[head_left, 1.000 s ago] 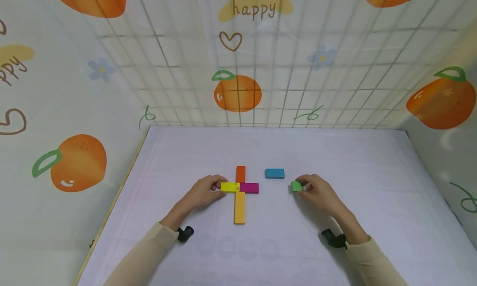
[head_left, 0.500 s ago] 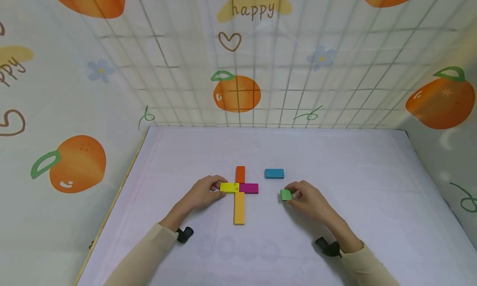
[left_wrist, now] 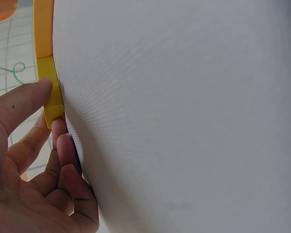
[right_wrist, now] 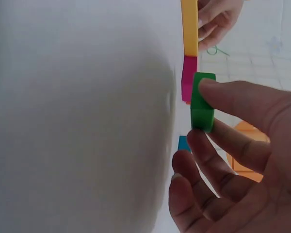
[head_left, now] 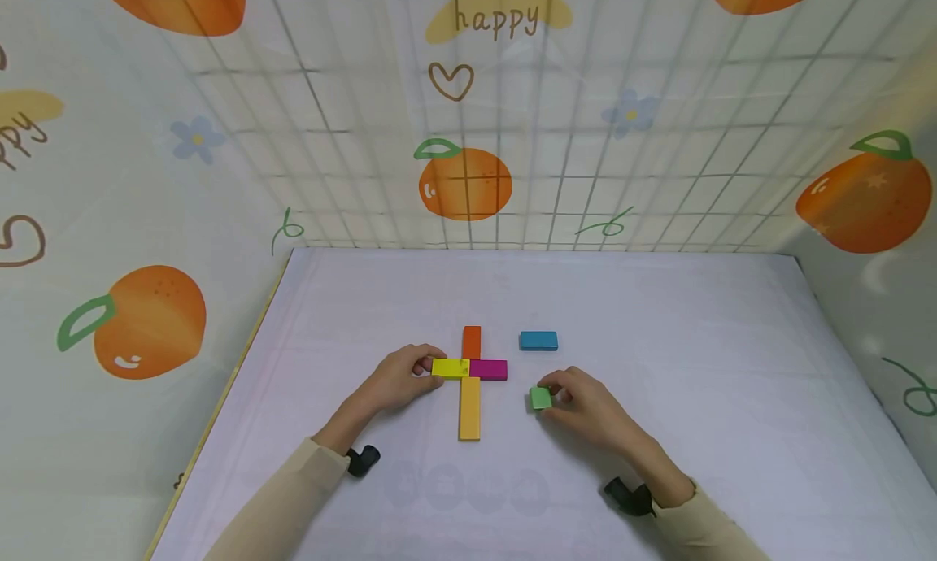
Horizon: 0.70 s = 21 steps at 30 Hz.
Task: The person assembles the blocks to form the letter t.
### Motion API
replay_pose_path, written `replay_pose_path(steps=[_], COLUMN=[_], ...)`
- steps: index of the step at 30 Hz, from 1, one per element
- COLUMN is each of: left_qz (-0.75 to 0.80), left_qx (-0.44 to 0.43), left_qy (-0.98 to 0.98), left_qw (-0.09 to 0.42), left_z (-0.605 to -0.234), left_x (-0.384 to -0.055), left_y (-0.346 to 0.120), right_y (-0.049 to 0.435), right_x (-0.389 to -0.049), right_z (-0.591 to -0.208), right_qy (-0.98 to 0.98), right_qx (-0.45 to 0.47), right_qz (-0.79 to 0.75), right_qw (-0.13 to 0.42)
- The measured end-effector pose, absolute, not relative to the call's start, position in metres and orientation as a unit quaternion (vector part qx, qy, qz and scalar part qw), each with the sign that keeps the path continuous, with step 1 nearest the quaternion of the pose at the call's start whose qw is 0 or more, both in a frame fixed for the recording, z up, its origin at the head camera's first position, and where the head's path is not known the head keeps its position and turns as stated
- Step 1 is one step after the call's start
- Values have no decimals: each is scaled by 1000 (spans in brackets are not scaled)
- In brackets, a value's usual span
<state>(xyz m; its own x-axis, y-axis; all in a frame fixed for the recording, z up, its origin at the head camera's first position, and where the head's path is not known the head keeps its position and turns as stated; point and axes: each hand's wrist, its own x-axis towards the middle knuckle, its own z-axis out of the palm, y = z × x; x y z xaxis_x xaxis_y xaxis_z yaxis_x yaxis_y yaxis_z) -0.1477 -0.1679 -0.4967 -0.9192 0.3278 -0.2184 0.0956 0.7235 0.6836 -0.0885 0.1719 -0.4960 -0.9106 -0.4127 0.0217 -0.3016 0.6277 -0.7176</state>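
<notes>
On the white table, several coloured blocks form a cross. My left hand (head_left: 401, 376) pinches the outer end of the yellow block (head_left: 450, 367), the cross's left arm; in the left wrist view the thumb lies along its side. A magenta block (head_left: 488, 370) makes the right arm, an orange-red block (head_left: 472, 342) the far one, and a longer amber block (head_left: 469, 409) the near one. To the right of the cross, my right hand (head_left: 586, 406) pinches a small green block (head_left: 540, 398) between thumb and fingers. The right wrist view shows the green block (right_wrist: 202, 102) close over the table.
A blue block (head_left: 538, 341) lies beyond the green one, right of the orange-red block. Patterned cloth walls (head_left: 468, 122) rise at the back and both sides of the table (head_left: 695, 325). Each wrist carries a small black camera.
My right hand has carried the green block left and nearer to me, toward the cross. My left hand has stayed on the yellow block, and the other blocks lie as before.
</notes>
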Motion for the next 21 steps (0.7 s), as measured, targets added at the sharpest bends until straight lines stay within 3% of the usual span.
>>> replay_pose_path(steps=[21], left_qz=[351], left_qx=[128], left_qy=[914], left_qw=[161], left_z=[-498], left_x=[-150], left_y=[-168], right_y=[140], right_x=[-77], right_z=[-496], right_qy=[892], right_qx=[-223], right_qz=[-375], right_qw=[121])
